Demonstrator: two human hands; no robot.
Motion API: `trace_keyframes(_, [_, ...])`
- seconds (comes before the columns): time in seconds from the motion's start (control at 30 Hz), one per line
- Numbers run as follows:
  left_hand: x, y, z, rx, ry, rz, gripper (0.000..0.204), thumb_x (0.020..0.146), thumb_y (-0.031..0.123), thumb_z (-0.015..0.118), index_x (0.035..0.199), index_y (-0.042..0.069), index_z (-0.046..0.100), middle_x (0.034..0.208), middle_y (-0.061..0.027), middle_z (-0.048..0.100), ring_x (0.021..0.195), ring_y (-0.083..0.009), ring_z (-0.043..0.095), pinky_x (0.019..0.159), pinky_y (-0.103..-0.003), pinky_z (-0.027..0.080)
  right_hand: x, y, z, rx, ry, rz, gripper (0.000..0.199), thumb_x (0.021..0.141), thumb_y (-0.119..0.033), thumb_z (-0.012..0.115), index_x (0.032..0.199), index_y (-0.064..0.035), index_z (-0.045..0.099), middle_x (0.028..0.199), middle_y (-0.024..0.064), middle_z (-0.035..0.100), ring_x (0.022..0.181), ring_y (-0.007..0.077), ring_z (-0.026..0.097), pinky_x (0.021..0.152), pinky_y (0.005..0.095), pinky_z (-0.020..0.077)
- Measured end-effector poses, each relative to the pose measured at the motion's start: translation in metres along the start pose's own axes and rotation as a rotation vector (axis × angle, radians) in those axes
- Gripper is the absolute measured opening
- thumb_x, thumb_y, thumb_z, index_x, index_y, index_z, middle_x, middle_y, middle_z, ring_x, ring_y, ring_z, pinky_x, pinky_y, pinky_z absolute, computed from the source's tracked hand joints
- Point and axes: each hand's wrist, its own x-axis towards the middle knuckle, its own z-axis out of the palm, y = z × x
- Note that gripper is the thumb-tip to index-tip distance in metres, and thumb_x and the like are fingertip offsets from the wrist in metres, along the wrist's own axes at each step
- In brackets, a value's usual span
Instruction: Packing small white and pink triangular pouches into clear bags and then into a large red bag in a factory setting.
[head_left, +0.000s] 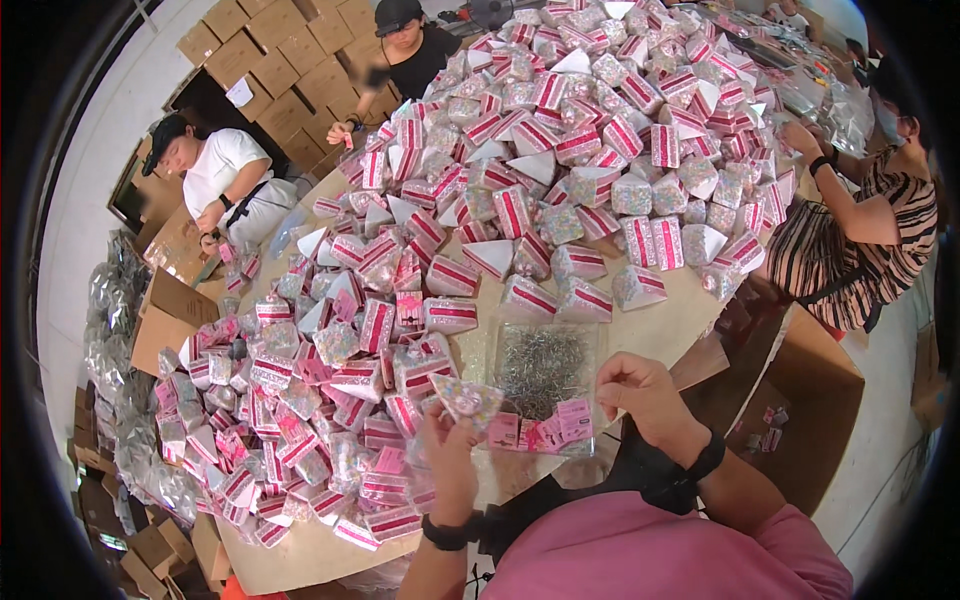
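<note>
My left hand (pixel 450 440) grips a wedge-shaped toy cake slice (pixel 467 402) with a speckled top, holding it up by its lower side. To its right is a shallow clear tray (pixel 592 352) of tangled small metal pins or chains (pixel 540 368); their exact kind is too small to tell. Pink printed tags (pixel 572 421) lie at the tray's near end. My right hand (pixel 638 398) hovers by the tray's right edge, its thumb and fingertips pinched together. Whatever it may hold is too small to make out.
Toy cake slices (pixel 600 150) are heaped high across the table (pixel 290 568), with more slices (pixel 290 430) bearing pink tags at left. Several people work around it. An open carton (pixel 815 420) stands below the right edge; stacked cartons (pixel 290 70) line the back.
</note>
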Motion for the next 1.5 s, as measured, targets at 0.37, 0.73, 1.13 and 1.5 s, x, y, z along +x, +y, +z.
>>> trace_keyframes(0.37, [0.071,-0.025,0.01,-0.071,-0.06,-0.063,0.036,0.084,0.01,0.06,0.116,-0.003,0.05,0.088,-0.0024,0.056,0.071,-0.0066,0.05,0.06,-0.021,0.041,-0.009,0.036,-0.021,0.081,0.131,0.158,0.008,0.082,-0.004,0.062,0.088,-0.0021,0.057,0.073,0.0019,0.056,0.061,0.0091,0.054,0.056,0.0218,0.045])
trace_keyframes(0.73, [0.042,0.003,0.035,1.227,-0.094,0.854,0.044,0.076,0.009,0.062,0.117,-0.002,0.05,0.111,-0.0173,0.055,0.105,-0.032,0.051,0.088,-0.038,0.042,-0.007,0.049,-0.028,-0.021,0.168,0.186,0.007,0.082,-0.006,0.062,0.087,-0.0023,0.058,0.072,-0.0003,0.054,0.061,0.0075,0.05,0.057,0.0214,0.0433])
trace_keyframes(1.13, [0.025,-0.028,0.058,1.133,-0.748,0.598,0.017,0.074,0.003,0.059,0.09,0.003,0.058,0.086,-0.0116,0.055,0.086,-0.0293,0.052,0.077,-0.035,0.043,-0.006,0.051,-0.033,0.05,0.165,0.162,0.008,0.081,-0.005,0.064,0.087,-0.0022,0.058,0.073,0.0009,0.055,0.061,0.0086,0.051,0.057,0.0228,0.0438])
trace_keyframes(1.5, [0.023,0.016,0.06,0.565,-0.605,0.044,0.01,0.091,0.011,0.055,0.089,0.002,0.06,0.081,0.0006,0.059,0.076,-0.0048,0.053,0.066,-0.02,0.044,0.02,0.029,-0.011,0.098,0.126,-0.003,0.009,0.08,-0.003,0.062,0.087,-0.0027,0.057,0.075,0.0015,0.056,0.063,0.0094,0.054,0.058,0.0225,0.0441])
